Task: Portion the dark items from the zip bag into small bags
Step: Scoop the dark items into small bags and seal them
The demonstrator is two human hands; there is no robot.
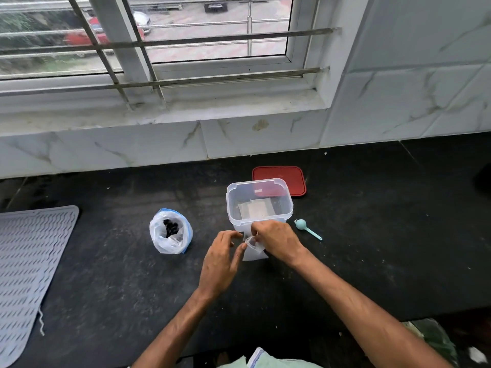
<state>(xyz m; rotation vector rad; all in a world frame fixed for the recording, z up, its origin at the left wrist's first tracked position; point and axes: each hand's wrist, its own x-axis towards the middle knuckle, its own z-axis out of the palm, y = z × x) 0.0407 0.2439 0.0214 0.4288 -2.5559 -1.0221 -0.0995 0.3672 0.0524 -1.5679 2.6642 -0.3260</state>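
An open zip bag (170,232) with a blue edge stands on the black counter, with dark round items (171,226) inside. To its right, my right hand (276,240) pinches the top of a small clear bag (253,252) held just in front of the clear tub. My left hand (221,260) touches the small bag's left top corner with its thumb and fingertips. The small bag looks empty.
A clear plastic tub (259,205) holding flat small bags stands behind my hands, its red lid (281,179) lying behind it. A teal scoop (305,227) lies to the right. A grey ribbed mat (29,264) covers the counter's left side. A tiled wall and window sill rise at the back.
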